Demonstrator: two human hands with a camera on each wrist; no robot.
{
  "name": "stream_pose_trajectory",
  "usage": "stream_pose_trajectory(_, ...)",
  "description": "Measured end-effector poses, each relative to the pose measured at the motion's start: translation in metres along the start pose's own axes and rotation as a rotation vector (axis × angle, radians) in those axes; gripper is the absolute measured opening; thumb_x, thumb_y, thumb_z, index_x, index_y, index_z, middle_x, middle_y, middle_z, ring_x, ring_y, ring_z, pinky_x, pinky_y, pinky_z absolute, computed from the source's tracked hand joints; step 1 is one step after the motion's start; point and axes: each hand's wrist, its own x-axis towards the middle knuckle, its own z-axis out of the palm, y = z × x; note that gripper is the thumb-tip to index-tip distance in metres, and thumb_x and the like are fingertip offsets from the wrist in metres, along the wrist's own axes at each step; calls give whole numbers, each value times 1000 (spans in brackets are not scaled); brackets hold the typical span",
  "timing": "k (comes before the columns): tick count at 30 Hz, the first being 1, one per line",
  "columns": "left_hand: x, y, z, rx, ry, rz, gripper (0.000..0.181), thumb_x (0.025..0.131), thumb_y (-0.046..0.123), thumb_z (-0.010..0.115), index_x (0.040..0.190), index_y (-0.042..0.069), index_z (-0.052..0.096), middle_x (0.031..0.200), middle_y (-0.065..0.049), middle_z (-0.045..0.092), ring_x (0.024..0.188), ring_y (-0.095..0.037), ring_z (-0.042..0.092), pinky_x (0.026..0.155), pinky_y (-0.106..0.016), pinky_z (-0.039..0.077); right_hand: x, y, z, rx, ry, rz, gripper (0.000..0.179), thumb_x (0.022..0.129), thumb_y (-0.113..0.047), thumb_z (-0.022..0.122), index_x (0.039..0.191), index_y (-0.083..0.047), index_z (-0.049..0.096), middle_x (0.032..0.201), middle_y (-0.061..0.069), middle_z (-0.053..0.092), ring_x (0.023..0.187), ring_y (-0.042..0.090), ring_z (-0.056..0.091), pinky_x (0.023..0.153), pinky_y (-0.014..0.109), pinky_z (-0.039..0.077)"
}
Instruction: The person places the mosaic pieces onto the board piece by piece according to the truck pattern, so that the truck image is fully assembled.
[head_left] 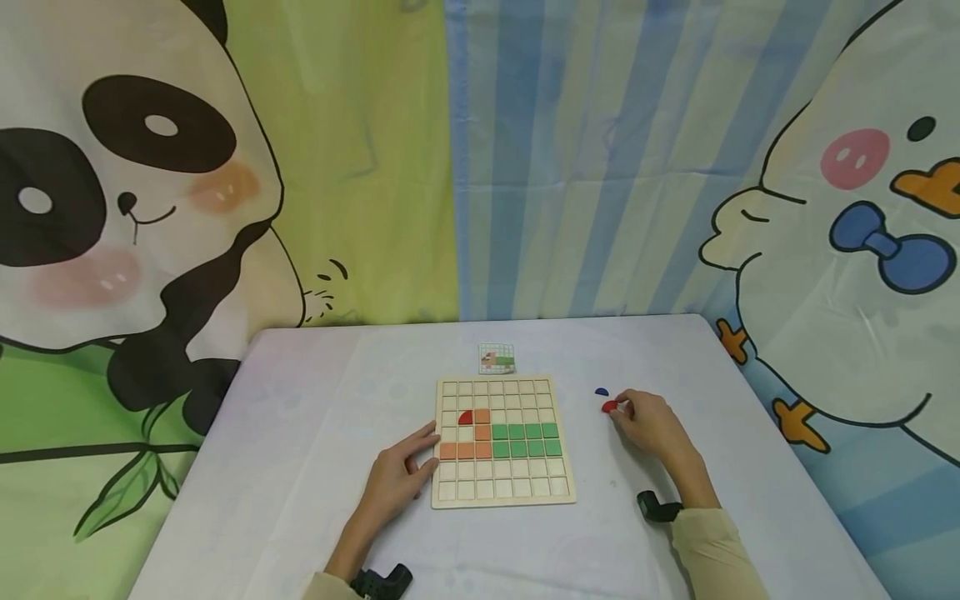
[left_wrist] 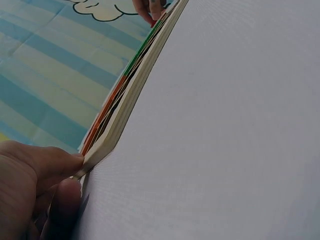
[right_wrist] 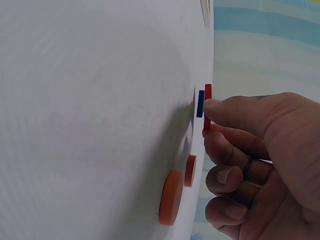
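A wooden grid board (head_left: 504, 504) lies on the white table, bearing orange, green and red tiles. My left hand (head_left: 395, 471) rests at its left side, with thumb and finger touching the edge; in the left wrist view a fingertip (left_wrist: 75, 160) meets the board's corner. To the right of the board, my right hand (head_left: 654, 427) pinches a small red tile (right_wrist: 208, 90) between thumb and fingers, close over the table. A blue half-round tile (head_left: 602, 392) lies just beyond it. A red quarter-round tile (head_left: 466, 418) sits in the board's grid.
A small picture card (head_left: 497, 358) with a coloured grid pattern lies behind the board. Two orange rounded pieces (right_wrist: 172, 197) are near the right hand in the right wrist view. Cartoon-printed curtains (head_left: 592, 167) hang behind and beside the table.
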Motion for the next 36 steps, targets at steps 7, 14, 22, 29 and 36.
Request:
stream_pose_trajectory(7,0,0,1,9,10,7,44,93,10,80,137,15,73,154,5,62,46,-5,49,43,-24,43,-2,-19,1,10,18,-48,32,97,-17,75,122,3,72,79,6,63,70,18,52,60,29,44)
stream_pose_trajectory(14,1,1,0,15,-2,-26,44,94,13,80,137,18,73,154,11,62,47,-8,51,44,-24,43,-6,-44,9,-5,54,-164,26,96,-17,77,117,-1,74,78,2,63,69,15,50,63,28,41)
stream_pose_trajectory(22,1,-1,2,11,18,6,44,92,9,81,136,14,73,154,4,63,46,-5,49,42,-24,43,-8,-73,21,26,5,-227,25,97,-21,78,116,-4,75,78,-2,60,68,12,49,58,24,40)
stream_pose_trajectory(29,1,0,2,14,13,-5,44,93,12,81,136,15,73,154,8,63,46,-6,50,43,-23,43,-9,-98,32,39,-38,-234,25,97,-25,78,115,-8,76,76,-4,57,67,11,49,58,24,39)
stream_pose_trajectory(36,0,1,2,20,26,9,44,92,10,81,136,13,73,153,4,64,46,-6,49,42,-24,42,-9,-117,39,29,-44,-336,25,98,-27,78,117,-10,76,74,-7,54,65,8,46,58,22,37)
